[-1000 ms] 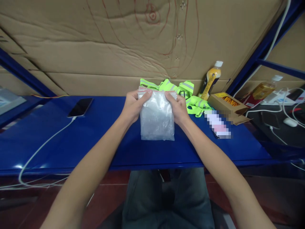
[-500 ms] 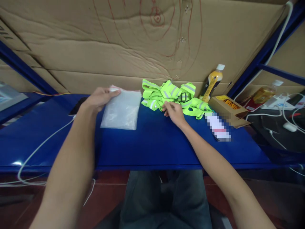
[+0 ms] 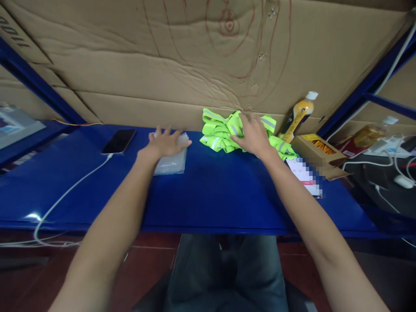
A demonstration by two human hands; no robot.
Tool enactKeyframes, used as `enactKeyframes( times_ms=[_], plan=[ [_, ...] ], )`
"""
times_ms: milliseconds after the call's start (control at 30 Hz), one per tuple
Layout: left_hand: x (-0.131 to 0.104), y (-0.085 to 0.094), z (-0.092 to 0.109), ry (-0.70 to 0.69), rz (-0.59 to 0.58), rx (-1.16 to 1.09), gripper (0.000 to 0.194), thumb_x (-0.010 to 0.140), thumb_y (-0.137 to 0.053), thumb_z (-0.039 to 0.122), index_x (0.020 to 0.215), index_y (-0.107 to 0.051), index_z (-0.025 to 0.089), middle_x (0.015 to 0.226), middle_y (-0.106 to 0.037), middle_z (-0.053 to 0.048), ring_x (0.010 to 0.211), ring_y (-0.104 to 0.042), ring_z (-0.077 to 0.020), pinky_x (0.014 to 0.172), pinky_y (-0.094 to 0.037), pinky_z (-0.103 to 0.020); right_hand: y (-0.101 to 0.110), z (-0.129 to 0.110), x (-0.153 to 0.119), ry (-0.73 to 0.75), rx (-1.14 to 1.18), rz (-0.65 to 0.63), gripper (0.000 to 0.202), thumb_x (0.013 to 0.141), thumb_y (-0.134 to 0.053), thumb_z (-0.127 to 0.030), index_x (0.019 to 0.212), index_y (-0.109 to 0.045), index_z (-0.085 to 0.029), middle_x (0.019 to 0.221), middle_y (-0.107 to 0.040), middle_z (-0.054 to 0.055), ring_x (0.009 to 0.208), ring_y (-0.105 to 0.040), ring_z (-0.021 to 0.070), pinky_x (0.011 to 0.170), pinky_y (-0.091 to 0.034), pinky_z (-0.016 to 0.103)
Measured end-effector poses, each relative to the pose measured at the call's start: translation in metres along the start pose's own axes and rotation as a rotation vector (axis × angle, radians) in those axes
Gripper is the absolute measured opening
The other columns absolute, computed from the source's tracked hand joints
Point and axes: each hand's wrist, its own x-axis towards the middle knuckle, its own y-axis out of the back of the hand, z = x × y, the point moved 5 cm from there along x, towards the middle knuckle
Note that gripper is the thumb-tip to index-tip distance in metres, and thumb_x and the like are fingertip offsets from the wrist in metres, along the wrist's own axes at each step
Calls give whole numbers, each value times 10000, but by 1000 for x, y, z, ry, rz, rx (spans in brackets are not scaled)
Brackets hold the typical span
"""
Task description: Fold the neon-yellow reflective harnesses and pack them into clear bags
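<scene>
Spread fingers of my left hand (image 3: 166, 144) lie flat over a stack of clear plastic bags (image 3: 170, 164) on the blue table, covering its upper part. My right hand (image 3: 255, 134) rests on a heap of fluorescent yellow-green straps (image 3: 221, 130) with silver reflective stripes. Its thumb stands apart from the fingers, and the fingertips are slightly blurred over the straps. The hand and wrist hide part of the heap's middle.
A dark phone (image 3: 118, 141) on a white cable lies left of the bags. Right of the straps stand a yellow drink bottle (image 3: 299, 115) and an open cardboard box (image 3: 320, 149). A blurred-out label (image 3: 303, 175) lies before them. Cardboard (image 3: 146, 78) walls the back.
My left hand has gone from pinching the bags' top edge to lying spread on them. My right hand has moved from the heap's front onto its top, its fingers opening out. The view shifted slightly.
</scene>
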Motion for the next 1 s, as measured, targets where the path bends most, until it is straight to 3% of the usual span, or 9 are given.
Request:
enactKeyframes(
  times_ms=[100,333,500,600,700,800,867,933,1000],
  plan=[
    [-10,-20,24,42,-151,41,962,1055,-343,821,1821,-242,247,1899,-93,-179,1737,27,-541,1347,-53,-799,-9,12,15,-2,-127,-186,847,1011,-757,-495,1652,-481,-16,1532,-596,367,1439,-573,509,1236,-400,617],
    [-8,-41,17,-32,18,-10,940,1070,-252,789,1827,-209,233,1890,-144,-197,1739,-43,-535,1342,-63,-782,-19,24,30,-2,-61,-237,679,1072,-642,-600,1510,-636,-82,1329,-755,286,1257,-703,442,1077,-532,533],
    [-7,-45,15,-14,-35,-30,935,1077,-228,774,1831,-171,225,1898,-54,-189,1748,18,-509,1351,-38,-768,-16,33,35,-64,21,-143,467,1110,-559,-427,1397,-704,-88,1271,-774,277,1211,-718,454,1062,-541,565],
    [-7,-46,16,-12,-48,-30,931,1079,-216,776,1831,-172,229,1899,-30,-183,1749,38,-500,1359,-24,-752,-9,39,33,-146,68,-16,442,1091,-496,-300,1444,-664,-92,1209,-784,261,1146,-726,432,1030,-548,552],
    [-11,-45,17,-28,-17,-36,910,1088,-208,753,1832,-172,229,1901,-61,-178,1750,20,-501,1359,-38,-748,5,46,31,-229,141,139,423,1085,-467,-285,1420,-671,-127,1202,-789,233,1158,-720,405,1039,-540,530],
    [-21,-35,19,-58,121,-62,846,1113,-217,675,1816,-260,206,1882,-189,-195,1743,-116,-494,1358,-122,-734,28,52,34,-279,213,301,412,1087,-422,-262,1387,-679,-146,1319,-777,230,1256,-707,384,1090,-525,508],
    [-31,-18,23,-125,296,-54,801,1121,-256,617,1719,-473,130,1776,-421,-241,1691,-287,-472,1366,-180,-685,46,55,39,-268,280,421,423,1075,-400,-236,1375,-683,-142,1386,-766,220,1299,-705,354,1126,-521,484],
    [-42,8,34,-240,497,-61,699,1112,-348,580,1454,-729,104,1526,-670,-253,1584,-442,-460,1350,-252,-648,66,58,43,-223,350,549,425,1050,-402,-219,1345,-697,-139,1377,-777,199,1291,-718,319,1144,-525,461],
    [-53,44,49,-321,709,-175,531,1083,-469,565,1159,-827,180,1258,-786,-209,1446,-565,-456,1275,-364,-646,85,62,46,-144,398,659,409,1022,-423,-233,1299,-712,-151,1306,-801,170,1242,-735,306,1130,-542,463]
  ],
)
